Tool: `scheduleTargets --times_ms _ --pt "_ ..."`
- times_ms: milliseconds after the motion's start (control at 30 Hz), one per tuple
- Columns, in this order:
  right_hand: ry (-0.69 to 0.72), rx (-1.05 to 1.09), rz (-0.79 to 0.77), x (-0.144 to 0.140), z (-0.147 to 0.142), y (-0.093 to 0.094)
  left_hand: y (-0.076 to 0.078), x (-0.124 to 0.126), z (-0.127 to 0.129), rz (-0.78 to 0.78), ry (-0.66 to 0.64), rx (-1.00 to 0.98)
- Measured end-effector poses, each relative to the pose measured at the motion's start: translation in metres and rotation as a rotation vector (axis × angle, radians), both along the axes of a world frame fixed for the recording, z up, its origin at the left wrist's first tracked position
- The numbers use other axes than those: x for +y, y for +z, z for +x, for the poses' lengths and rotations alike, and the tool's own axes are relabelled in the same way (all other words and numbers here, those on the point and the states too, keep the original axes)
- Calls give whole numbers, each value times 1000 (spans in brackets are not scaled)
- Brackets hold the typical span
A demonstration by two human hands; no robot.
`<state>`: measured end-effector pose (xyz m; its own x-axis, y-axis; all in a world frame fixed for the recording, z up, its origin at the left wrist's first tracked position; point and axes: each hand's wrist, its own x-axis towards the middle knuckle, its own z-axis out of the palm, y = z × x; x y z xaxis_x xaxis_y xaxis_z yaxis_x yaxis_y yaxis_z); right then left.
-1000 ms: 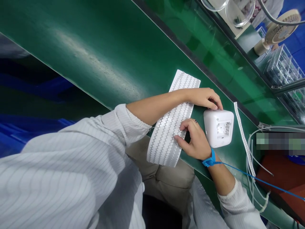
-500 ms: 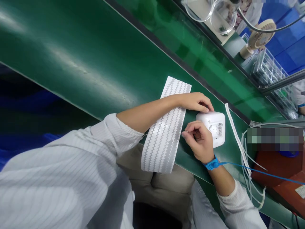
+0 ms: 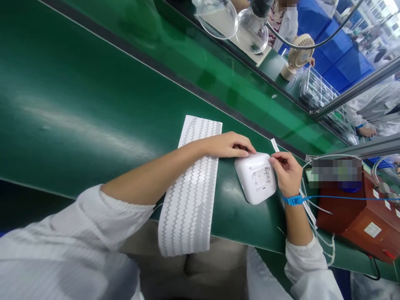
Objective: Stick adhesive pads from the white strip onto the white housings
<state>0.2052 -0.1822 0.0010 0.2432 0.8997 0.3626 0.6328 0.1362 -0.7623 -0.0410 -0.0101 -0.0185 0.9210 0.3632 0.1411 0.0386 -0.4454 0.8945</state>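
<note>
A white rounded-square plastic device (image 3: pixel 245 177) lies on the green bench with a recessed panel and metal contacts facing up. My left hand (image 3: pixel 229 145) reaches over a sheet, its thumb and fingertips against the device's upper left edge, steadying it. At the upper right corner, my right hand (image 3: pixel 288 170) has thumb and forefinger pinched together; whatever is between them is too small to make out. A blue strap circles that wrist. Under my left forearm runs a long white sheet (image 3: pixel 190 196) with rows of grey zigzags, curling over the bench's front edge.
A narrow printed strip (image 3: pixel 275 145) and pale tubes lie beyond my right hand, beside a red-brown box (image 3: pixel 350 225). Past a raised divider stand a small fan (image 3: pixel 300 52) and clear trays (image 3: pixel 320 89). Other people sit across; a co-worker's hand (image 3: pixel 366 131) shows at right.
My right hand has moved from beside the sheet to the device's upper right corner, still pinched. My left hand stays at the device's edge. The camera view has shifted.
</note>
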Motion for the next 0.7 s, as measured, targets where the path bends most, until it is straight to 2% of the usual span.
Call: scheduleTargets --times_ms 233,467,700 --pt "12 -29 97 -12 -12 -5 2 -3 -4 -20 -13 3" --pt "-3 -41 206 -17 -19 -11 -3 -4 -8 -40 -33 -36" --pt "-12 -61 141 -21 -21 -6 -3 -5 -12 -63 -43 -44"
